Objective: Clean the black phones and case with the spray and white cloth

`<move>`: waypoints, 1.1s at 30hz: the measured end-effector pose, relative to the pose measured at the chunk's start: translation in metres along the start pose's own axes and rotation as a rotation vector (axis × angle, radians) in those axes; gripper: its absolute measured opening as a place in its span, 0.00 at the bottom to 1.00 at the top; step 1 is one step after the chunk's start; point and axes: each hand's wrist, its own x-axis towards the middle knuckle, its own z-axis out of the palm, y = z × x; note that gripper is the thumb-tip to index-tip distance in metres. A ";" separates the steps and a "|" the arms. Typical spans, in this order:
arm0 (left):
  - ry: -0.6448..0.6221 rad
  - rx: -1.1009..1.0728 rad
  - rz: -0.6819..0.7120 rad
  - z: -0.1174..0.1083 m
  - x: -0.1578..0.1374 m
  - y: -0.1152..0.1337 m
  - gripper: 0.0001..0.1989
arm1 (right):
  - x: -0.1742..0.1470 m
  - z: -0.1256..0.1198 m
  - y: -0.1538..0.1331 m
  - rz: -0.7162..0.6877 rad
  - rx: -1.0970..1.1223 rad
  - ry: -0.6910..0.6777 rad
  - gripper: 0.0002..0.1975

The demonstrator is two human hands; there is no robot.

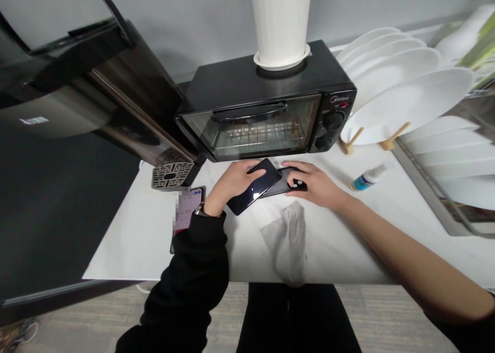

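Note:
My left hand point(236, 180) is closed on a black smartphone point(251, 194), thumb across its glossy face and fingers at its far edge. The phone is tilted, with its upper right corner overlapping a dark grey phone case point(277, 183). Around the case's right end, beside the camera cut-outs, my right hand point(317, 187) has its fingers curled. A crumpled grey cloth point(291, 239) lies on the white counter point(340, 250) just in front of both hands. Left of my left wrist, a second phone point(185, 207) rests with its screen lit.
A black toaster oven point(266, 93) stands behind my hands, with a white pot point(281, 23) on top. To the right are a small spray bottle point(365, 180), white plates point(410, 103) in a wooden stand and a dish rack. A drink dispenser's drip tray point(172, 174) juts in at left.

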 end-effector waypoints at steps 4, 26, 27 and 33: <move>0.001 0.008 0.012 0.002 0.000 -0.002 0.17 | 0.000 0.000 -0.001 0.006 -0.008 -0.009 0.14; -0.015 0.009 0.025 0.005 0.003 -0.011 0.17 | 0.000 -0.002 -0.003 0.044 -0.041 -0.026 0.14; -0.014 0.012 0.024 0.005 0.004 -0.012 0.17 | 0.000 -0.002 -0.002 0.047 -0.033 -0.015 0.15; -0.020 0.009 0.037 0.004 0.004 -0.012 0.17 | 0.001 -0.005 0.001 -0.049 0.085 -0.071 0.08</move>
